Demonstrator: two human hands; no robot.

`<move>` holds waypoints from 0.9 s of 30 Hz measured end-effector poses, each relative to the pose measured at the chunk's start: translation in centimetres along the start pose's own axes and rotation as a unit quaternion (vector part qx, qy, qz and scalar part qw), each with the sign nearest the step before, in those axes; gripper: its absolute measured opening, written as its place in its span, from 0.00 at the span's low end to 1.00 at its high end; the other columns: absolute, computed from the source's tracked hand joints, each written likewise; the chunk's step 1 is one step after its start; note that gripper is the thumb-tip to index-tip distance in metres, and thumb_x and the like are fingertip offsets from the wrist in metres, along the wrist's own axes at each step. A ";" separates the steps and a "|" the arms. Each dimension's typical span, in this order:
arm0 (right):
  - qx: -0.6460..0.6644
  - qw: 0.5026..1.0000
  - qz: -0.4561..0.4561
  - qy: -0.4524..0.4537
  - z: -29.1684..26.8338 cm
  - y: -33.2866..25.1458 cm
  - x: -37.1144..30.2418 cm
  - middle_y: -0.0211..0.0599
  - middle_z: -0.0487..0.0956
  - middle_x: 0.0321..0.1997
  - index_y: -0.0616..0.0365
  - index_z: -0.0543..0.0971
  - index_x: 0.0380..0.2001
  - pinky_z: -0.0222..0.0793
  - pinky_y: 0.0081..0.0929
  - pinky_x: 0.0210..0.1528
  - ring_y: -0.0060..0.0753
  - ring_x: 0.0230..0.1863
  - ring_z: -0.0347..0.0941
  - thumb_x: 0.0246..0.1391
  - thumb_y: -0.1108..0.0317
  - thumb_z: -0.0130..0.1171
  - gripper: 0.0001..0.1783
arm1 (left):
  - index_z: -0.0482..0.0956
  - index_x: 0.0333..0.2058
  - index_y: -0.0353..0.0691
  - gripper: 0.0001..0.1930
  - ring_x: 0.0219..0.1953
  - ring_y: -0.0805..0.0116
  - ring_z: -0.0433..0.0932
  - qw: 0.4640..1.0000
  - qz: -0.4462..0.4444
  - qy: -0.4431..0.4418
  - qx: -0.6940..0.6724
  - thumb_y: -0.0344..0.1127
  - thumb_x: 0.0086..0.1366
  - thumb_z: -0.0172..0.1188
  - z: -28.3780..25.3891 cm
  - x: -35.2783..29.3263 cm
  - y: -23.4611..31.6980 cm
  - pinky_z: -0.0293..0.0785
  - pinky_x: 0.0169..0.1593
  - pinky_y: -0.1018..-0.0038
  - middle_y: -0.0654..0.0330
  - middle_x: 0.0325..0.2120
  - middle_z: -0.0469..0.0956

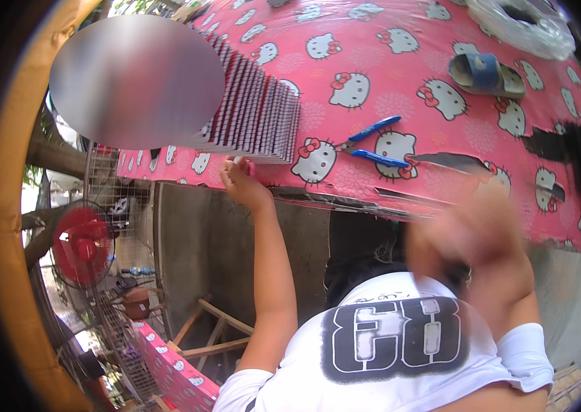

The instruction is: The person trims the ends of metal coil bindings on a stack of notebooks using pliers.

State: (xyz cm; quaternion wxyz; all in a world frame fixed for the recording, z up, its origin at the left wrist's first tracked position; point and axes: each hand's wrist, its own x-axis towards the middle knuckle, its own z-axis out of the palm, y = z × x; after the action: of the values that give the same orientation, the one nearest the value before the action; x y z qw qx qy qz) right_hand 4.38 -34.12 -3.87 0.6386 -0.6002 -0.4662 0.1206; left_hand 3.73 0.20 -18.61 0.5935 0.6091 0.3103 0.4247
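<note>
Fanned stack of red-edged cards (256,110)

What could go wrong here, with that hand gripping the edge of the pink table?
The left hand grips the pink table edge right below a leaning row of cards; a tug on the cloth might topple them. The blue-handled pliers lie near the front edge and could slide off. The right hand is a blur of motion, so it might bump something.

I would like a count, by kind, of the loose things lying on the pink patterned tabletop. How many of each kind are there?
Fanned stack of flat red-and-white pieces, by the left hand: 1
Blue-handled pliers: 1
Blue sandal: 1
Clear plastic bag: 1
Total: 4

The right hand is blurred and holds nothing I can make out.
</note>
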 end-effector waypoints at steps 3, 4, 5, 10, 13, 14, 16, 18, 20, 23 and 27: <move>-0.320 0.944 0.073 0.008 -0.1 8.0 2.1 0.44 0.72 0.53 0.55 0.67 0.58 0.63 0.43 0.54 0.48 0.54 0.67 0.38 0.51 0.71 0.43 | 0.69 0.52 0.36 0.26 0.43 0.68 0.72 0.999 0.023 -0.027 -0.008 0.54 0.71 0.39 0.2 -0.1 0.1 0.68 0.49 0.72 0.56 0.42 0.74; -0.440 0.895 0.079 -0.012 0.0 10.1 2.3 0.44 0.69 0.58 0.54 0.67 0.58 0.59 0.46 0.59 0.50 0.59 0.63 0.40 0.50 0.69 0.42 | 0.69 0.53 0.36 0.28 0.43 0.68 0.72 0.999 0.034 -0.039 -0.016 0.56 0.71 0.38 0.1 0.2 0.0 0.68 0.50 0.72 0.56 0.43 0.73; -0.466 0.881 0.081 -0.030 0.3 12.1 2.2 0.44 0.67 0.59 0.53 0.67 0.58 0.55 0.48 0.61 0.50 0.61 0.60 0.42 0.49 0.68 0.41 | 0.68 0.53 0.35 0.29 0.43 0.68 0.72 0.998 0.039 -0.042 -0.019 0.57 0.71 0.37 -0.1 0.4 -0.2 0.67 0.50 0.72 0.56 0.43 0.73; -0.571 0.812 0.091 -0.083 0.6 15.0 3.6 0.40 0.68 0.50 0.51 0.71 0.52 0.53 0.51 0.59 0.46 0.58 0.62 0.51 0.51 0.61 0.28 | 0.68 0.54 0.33 0.31 0.44 0.69 0.71 0.998 0.048 -0.049 0.010 0.57 0.72 0.34 0.1 -0.2 -0.5 0.66 0.49 0.74 0.58 0.44 0.73; -0.503 0.856 0.105 -0.062 1.0 14.3 5.1 0.40 0.70 0.44 0.52 0.72 0.49 0.61 0.47 0.51 0.44 0.50 0.66 0.52 0.55 0.61 0.24 | 0.69 0.53 0.33 0.30 0.45 0.70 0.71 0.993 0.096 -0.069 0.020 0.56 0.72 0.35 -0.1 -0.1 -0.6 0.66 0.48 0.75 0.59 0.43 0.73; -0.463 0.878 0.113 -0.048 1.2 13.8 5.7 0.39 0.70 0.42 0.53 0.72 0.48 0.63 0.46 0.48 0.44 0.47 0.67 0.52 0.56 0.61 0.22 | 0.69 0.53 0.33 0.29 0.44 0.70 0.71 0.994 0.090 -0.069 0.012 0.55 0.72 0.36 0.0 -0.2 -0.5 0.66 0.48 0.75 0.60 0.43 0.73; -0.389 0.919 0.062 -0.018 2.3 12.6 7.2 0.40 0.70 0.39 0.54 0.72 0.45 0.66 0.42 0.41 0.42 0.44 0.69 0.52 0.55 0.61 0.21 | 0.69 0.52 0.33 0.28 0.44 0.71 0.71 0.995 0.077 -0.067 -0.001 0.54 0.73 0.36 0.0 -0.6 -0.1 0.66 0.47 0.75 0.60 0.43 0.73; -0.353 0.936 0.011 0.003 3.4 11.6 8.6 0.40 0.71 0.37 0.56 0.73 0.43 0.68 0.39 0.38 0.41 0.42 0.69 0.51 0.55 0.61 0.21 | 0.69 0.51 0.33 0.27 0.44 0.71 0.71 0.996 0.066 -0.066 -0.008 0.53 0.73 0.37 0.0 -0.7 -0.1 0.66 0.47 0.75 0.61 0.42 0.74; -0.354 0.934 -0.049 0.014 4.3 11.1 10.1 0.40 0.71 0.36 0.56 0.73 0.43 0.67 0.38 0.39 0.41 0.41 0.69 0.51 0.54 0.61 0.22 | 0.70 0.51 0.34 0.26 0.44 0.72 0.71 0.996 0.067 -0.062 -0.012 0.52 0.73 0.37 0.2 -0.6 0.1 0.66 0.46 0.75 0.61 0.42 0.74; -0.417 0.899 -0.122 0.056 4.8 11.1 11.4 0.39 0.71 0.37 0.58 0.73 0.41 0.67 0.37 0.39 0.41 0.40 0.70 0.50 0.53 0.62 0.22 | 0.70 0.50 0.34 0.25 0.43 0.72 0.72 0.995 0.077 -0.063 -0.014 0.52 0.73 0.37 0.6 -0.6 0.4 0.66 0.46 0.76 0.60 0.41 0.75; -0.404 0.902 -0.145 0.057 4.9 11.5 12.0 0.41 0.73 0.38 0.58 0.74 0.41 0.69 0.36 0.38 0.42 0.39 0.71 0.47 0.55 0.65 0.23 | 0.70 0.49 0.33 0.25 0.42 0.72 0.73 0.995 0.075 -0.069 -0.017 0.51 0.73 0.38 0.7 -0.6 0.6 0.67 0.46 0.76 0.59 0.41 0.76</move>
State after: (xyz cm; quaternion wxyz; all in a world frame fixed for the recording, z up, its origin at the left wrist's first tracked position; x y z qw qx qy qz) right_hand 11.86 -19.46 -9.39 0.3777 -0.7382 -0.5196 -0.2061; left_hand 3.97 -0.69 -18.06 0.5903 0.6486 0.2149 0.4297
